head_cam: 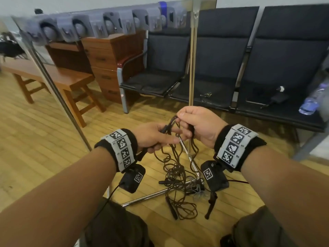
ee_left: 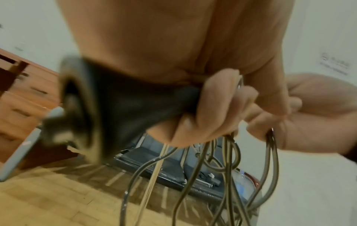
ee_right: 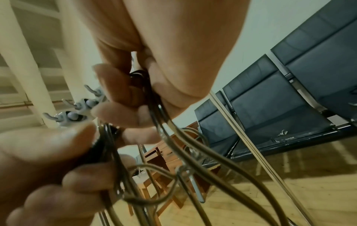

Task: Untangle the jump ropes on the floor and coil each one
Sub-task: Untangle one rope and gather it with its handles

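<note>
Several dark brown jump ropes (head_cam: pixel 179 177) lie tangled on the wooden floor, with strands rising to both hands. My left hand (head_cam: pixel 167 137) grips a black handle (ee_left: pixel 119 100), whose end pokes out below the wrist (head_cam: pixel 142 154). Just to its right, my right hand (head_cam: pixel 184 123) pinches a bent loop of rope (head_cam: pixel 173 120) at the thumb, and its lower fingers curl round more strands (ee_right: pixel 154 110). Loose handles (head_cam: pixel 171 208) (head_cam: pixel 211 205) lie at the near edge of the tangle. In the right wrist view, loops of rope (ee_right: pixel 193 152) hang between the two hands.
A chrome stand has an upright pole (head_cam: pixel 193 68) and a floor bar (head_cam: pixel 151 196) running through the tangle. A row of black seats (head_cam: pixel 222 72) stands behind, with a water bottle (head_cam: pixel 310 100) on one. A wooden bench (head_cam: pixel 58 77) and a drawer unit (head_cam: pixel 108 63) are at the left.
</note>
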`<state>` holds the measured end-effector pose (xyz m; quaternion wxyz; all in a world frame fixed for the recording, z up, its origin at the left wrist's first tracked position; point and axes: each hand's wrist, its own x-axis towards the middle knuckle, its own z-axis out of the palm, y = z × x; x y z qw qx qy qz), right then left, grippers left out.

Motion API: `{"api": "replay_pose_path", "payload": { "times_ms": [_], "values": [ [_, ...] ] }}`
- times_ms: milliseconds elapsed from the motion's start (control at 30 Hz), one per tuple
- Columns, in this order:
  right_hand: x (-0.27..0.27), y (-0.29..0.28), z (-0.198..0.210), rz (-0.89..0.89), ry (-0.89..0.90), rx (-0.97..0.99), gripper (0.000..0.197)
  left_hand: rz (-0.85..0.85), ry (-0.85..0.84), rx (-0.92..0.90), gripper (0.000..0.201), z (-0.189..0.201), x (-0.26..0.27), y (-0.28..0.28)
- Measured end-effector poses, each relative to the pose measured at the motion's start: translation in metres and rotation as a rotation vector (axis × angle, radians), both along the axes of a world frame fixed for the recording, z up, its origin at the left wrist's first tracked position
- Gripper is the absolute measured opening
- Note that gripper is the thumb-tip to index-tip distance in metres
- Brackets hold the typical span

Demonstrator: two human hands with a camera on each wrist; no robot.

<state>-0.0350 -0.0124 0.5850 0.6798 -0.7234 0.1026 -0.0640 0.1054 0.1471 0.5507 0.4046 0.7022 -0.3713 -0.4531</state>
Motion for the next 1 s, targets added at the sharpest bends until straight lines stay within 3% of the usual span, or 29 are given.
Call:
{"api": "replay_pose_path", "payload": {
  "times_ms": [267,433,500,567,633,733,767,900,1000],
  "values": [
    [-0.016,-0.048,0.023,-0.258,-0.223,0.287,0.021,0.163,-0.476,0.224,0.017,-0.015,0.007,-0.009],
    [-0.022,-0.083,0.025,-0.528,-0.376,0.502,0.026,0.219,-0.653,0.374,0.019,-0.019,0.022,0.004],
    [-0.027,-0.101,0.020,-0.696,-0.355,0.604,0.029,0.240,-0.675,0.406,0.015,-0.020,0.030,0.014],
    [-0.033,-0.116,0.006,-0.842,-0.254,0.542,0.026,0.278,-0.654,0.383,0.015,-0.020,0.038,0.023],
    [-0.035,-0.122,-0.011,-0.897,-0.107,0.323,0.023,0.299,-0.658,0.358,0.017,-0.017,0.042,0.028],
    [-0.032,-0.114,-0.031,-0.726,0.313,-0.438,0.015,0.295,-0.612,0.300,0.021,-0.010,0.041,0.028],
    [-0.029,-0.106,-0.034,-0.602,0.375,-0.603,0.026,0.291,-0.591,0.272,0.023,-0.006,0.040,0.027],
    [-0.005,-0.037,-0.025,-0.020,0.300,-0.737,0.064,0.230,-0.515,0.184,0.015,0.010,0.031,0.018],
    [0.014,0.010,-0.026,0.137,0.259,-0.796,0.077,0.169,-0.378,0.118,0.011,0.018,0.024,0.016]
  ]
}}
